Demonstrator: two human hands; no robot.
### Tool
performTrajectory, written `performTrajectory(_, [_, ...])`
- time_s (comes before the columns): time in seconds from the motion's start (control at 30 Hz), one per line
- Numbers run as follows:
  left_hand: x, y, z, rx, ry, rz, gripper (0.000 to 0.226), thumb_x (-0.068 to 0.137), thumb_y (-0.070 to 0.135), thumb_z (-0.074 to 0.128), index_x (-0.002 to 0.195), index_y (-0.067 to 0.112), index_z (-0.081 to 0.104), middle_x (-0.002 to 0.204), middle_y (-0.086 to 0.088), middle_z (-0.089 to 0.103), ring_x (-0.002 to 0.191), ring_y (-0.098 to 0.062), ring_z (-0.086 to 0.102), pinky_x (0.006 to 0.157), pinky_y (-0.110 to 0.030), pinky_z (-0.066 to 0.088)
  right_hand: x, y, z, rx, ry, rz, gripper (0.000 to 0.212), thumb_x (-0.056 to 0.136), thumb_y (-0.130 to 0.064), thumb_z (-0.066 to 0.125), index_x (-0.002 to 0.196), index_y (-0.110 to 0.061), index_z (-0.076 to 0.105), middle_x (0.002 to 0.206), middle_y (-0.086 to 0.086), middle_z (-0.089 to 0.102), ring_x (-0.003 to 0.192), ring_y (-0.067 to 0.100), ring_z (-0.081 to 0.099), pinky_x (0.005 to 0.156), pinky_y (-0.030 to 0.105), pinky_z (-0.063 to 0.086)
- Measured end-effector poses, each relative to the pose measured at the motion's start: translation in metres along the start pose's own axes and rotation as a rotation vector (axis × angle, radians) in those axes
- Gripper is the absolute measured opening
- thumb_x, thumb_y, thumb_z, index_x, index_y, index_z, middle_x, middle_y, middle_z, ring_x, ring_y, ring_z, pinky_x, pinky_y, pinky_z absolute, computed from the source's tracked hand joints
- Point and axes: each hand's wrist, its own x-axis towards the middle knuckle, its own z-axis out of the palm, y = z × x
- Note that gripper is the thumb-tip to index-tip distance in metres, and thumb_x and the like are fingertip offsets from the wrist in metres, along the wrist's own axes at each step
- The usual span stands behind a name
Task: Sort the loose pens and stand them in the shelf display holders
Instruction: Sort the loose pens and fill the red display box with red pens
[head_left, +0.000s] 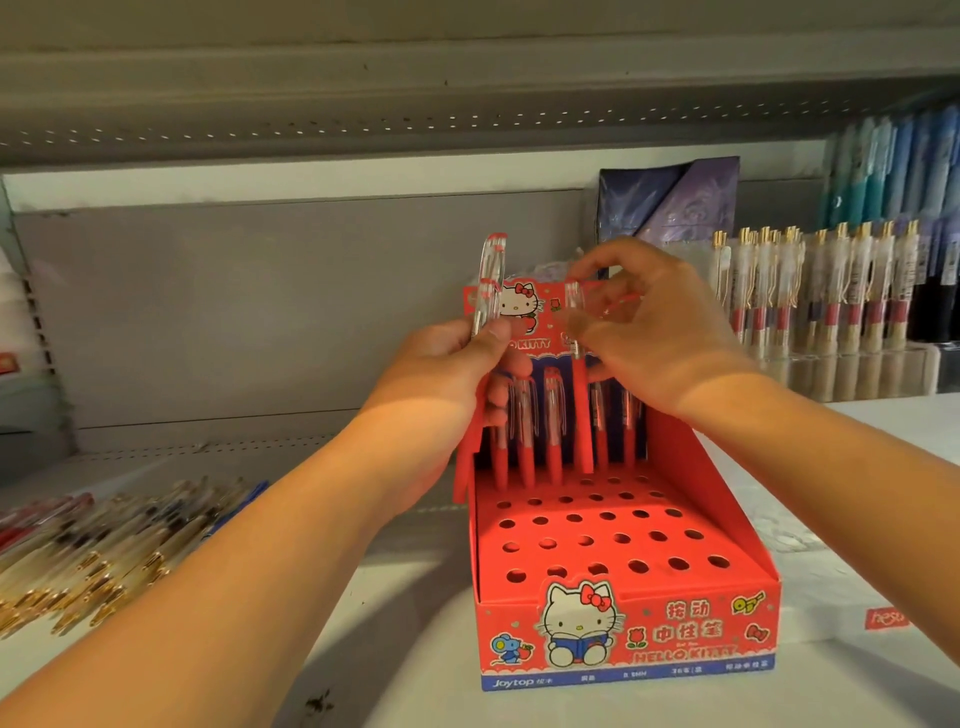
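Observation:
A red Hello Kitty display holder (623, 618) stands on the shelf, its stepped top full of round holes. Several red pens (524, 441) stand in its back row. My left hand (447, 374) grips a small bundle of red pens (124, 291) with clear upper barrels, held upright to the left of the holder's back card. My right hand (649, 332) pinches one red pen (581, 415) by its clear top; the pen hangs upright over the back row, its tip just above the holes.
A heap of loose pens (104, 545), gold, clear, red and blue, lies on the shelf at the left. At the right, clear holders with gold-topped pens (810, 291) stand in a row. A dark purple package (670, 202) leans behind the holder.

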Motion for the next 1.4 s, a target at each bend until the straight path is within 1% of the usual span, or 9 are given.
performTrajectory(0.33, [0.0,0.002,0.002,-0.074,-0.022,0.024,0.012,0.104,0.014,0.046,0.102,0.016,0.058,0.064,0.001,0.067,0.046,-0.008,0.037,0.04,-0.019,0.033,-0.001,0.012,0.007,-0.121,-0.051,0.026,0.034,0.081,-0.015,0.077,0.086,-0.041,0.057,0.073,-0.002,0.059,0.067,0.025,0.068,0.058,0.045,0.06])
performTrajectory(0.43, [-0.001,0.004,0.003,-0.111,-0.01,0.031,0.01,0.103,0.014,0.046,0.1,0.014,0.056,0.07,-0.002,0.071,0.045,-0.009,0.041,0.04,-0.02,0.034,-0.002,0.013,0.008,-0.158,-0.082,0.045,0.031,0.079,-0.019,0.078,0.084,-0.04,0.056,0.073,-0.005,0.06,0.063,0.022,0.068,0.056,0.042,0.06])
performTrajectory(0.57, [-0.002,0.007,0.003,-0.122,0.004,0.037,0.015,0.103,0.014,0.046,0.102,0.013,0.061,0.077,-0.003,0.073,0.048,-0.013,0.052,0.044,-0.022,0.042,-0.003,0.011,0.004,-0.366,-0.124,0.028,0.021,0.084,-0.03,0.072,0.076,-0.031,0.053,0.073,-0.01,0.059,0.064,0.008,0.061,0.058,0.026,0.05])
performTrajectory(0.73, [-0.004,0.009,0.003,-0.113,-0.024,0.018,0.017,0.104,0.017,0.045,0.103,0.014,0.062,0.076,0.0,0.075,0.054,-0.011,0.064,0.05,-0.02,0.052,-0.004,0.001,-0.004,-0.543,-0.209,0.039,0.021,0.089,-0.035,0.065,0.075,-0.027,0.052,0.081,-0.009,0.057,0.081,0.019,0.06,0.076,0.034,0.051])
performTrajectory(1.0, [-0.007,0.011,0.005,-0.152,-0.076,-0.001,0.017,0.104,0.017,0.045,0.107,0.01,0.06,0.077,-0.003,0.075,0.054,-0.012,0.067,0.051,-0.021,0.054,-0.006,-0.008,-0.009,-0.692,-0.287,0.086,0.026,0.09,-0.039,0.062,0.069,-0.024,0.055,0.08,-0.007,0.054,0.081,0.021,0.056,0.072,0.03,0.045])
performTrajectory(1.1, [-0.008,0.011,0.005,-0.144,-0.119,-0.013,0.02,0.104,0.016,0.044,0.106,0.005,0.059,0.078,-0.005,0.074,0.053,-0.013,0.065,0.051,-0.021,0.054,-0.003,-0.012,-0.007,-0.483,-0.146,0.046,0.011,0.092,-0.03,0.057,0.085,-0.031,0.065,0.091,-0.008,0.064,0.086,0.017,0.061,0.078,0.032,0.051])
performTrajectory(1.23, [-0.012,0.01,0.005,-0.126,-0.215,-0.054,0.022,0.103,0.017,0.044,0.107,0.002,0.06,0.08,-0.007,0.074,0.053,-0.014,0.065,0.052,-0.022,0.055,-0.002,-0.021,-0.004,0.355,-0.15,0.167,0.018,0.093,-0.015,0.061,0.106,-0.026,0.069,0.092,-0.001,0.073,0.084,0.019,0.071,0.068,0.033,0.057])
performTrajectory(1.33, [-0.014,0.009,0.006,-0.115,-0.272,-0.081,0.023,0.103,0.018,0.044,0.106,0.002,0.06,0.083,-0.009,0.075,0.057,-0.014,0.068,0.055,-0.023,0.056,-0.003,-0.02,-0.001,0.561,-0.214,0.171,0.022,0.092,-0.004,0.062,0.109,-0.016,0.067,0.096,0.013,0.073,0.082,0.025,0.071,0.08,0.036,0.058])
performTrajectory(1.4, [-0.013,0.009,0.006,-0.133,-0.279,-0.099,0.023,0.103,0.02,0.045,0.105,0.003,0.061,0.086,-0.011,0.075,0.063,-0.017,0.071,0.058,-0.024,0.058,-0.003,-0.018,-0.001,0.627,-0.215,0.163,0.022,0.091,0.0,0.062,0.108,-0.012,0.066,0.096,0.017,0.072,0.083,0.027,0.07,0.078,0.035,0.057])
